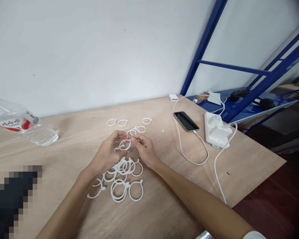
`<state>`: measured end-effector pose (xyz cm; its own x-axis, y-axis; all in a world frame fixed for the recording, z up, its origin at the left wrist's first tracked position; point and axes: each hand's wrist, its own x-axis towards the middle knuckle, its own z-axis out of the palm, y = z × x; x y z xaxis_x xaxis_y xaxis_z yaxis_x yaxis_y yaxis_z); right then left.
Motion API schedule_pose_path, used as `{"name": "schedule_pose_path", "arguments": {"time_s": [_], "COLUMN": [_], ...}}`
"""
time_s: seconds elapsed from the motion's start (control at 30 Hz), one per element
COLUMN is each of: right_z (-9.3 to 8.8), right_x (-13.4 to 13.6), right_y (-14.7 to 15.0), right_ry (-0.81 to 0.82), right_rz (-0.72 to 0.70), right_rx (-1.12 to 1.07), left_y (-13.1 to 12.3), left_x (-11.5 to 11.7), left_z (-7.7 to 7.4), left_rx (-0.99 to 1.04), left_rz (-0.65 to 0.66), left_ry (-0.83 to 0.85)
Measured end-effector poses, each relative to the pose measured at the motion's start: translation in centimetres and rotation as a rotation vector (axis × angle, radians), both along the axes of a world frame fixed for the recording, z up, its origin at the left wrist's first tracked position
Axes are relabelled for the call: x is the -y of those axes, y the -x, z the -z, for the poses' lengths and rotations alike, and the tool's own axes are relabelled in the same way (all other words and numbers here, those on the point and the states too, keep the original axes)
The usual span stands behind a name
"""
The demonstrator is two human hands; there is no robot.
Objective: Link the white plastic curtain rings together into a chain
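Observation:
Several white plastic rings, each with a small tab, lie about the wooden table. My right hand is closed, with thumb and finger pinching the tab of a white ring raised above the table. My left hand curls round the left side of the same spot, with another ring partly hidden inside its fingers. The fingertips of both hands nearly meet. Just below my hands lies a loose pile of overlapping rings. Beyond them are more rings, some single and some overlapping.
A clear water bottle lies on its side at the left. To the right are a phone on a white cable, a white power strip and a small white charger. A blue metal frame stands beyond the table.

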<state>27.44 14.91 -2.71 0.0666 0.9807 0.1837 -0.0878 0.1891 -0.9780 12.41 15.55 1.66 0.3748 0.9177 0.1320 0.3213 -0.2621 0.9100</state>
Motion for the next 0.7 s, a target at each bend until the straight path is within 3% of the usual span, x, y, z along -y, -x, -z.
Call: {"name": "schedule_pose_path", "arguments": {"time_s": [0.17,0.43,0.6,0.7], "right_z": [0.0,0.3,0.1,-0.4], "right_x": [0.1,0.4,0.5,0.6], "right_y": [-0.1,0.0,0.1,0.2], "right_ry": [0.048,-0.003,-0.036,-0.137], "right_rz": [-0.036,-0.031,-0.055,-0.113], "right_rx": [-0.017,0.081,0.169,0.264], "left_y": [-0.1,-0.1,0.5,0.9], "left_x": [0.0,0.1,0.1,-0.3], "left_z": [0.0,0.0,-1.0,-0.8], "left_rx": [0.076,0.066,-0.062,-0.195], "left_rz": [-0.013,0.004,0.046,0.023], "left_ry": [0.092,0.085,0.119,0.048]}}
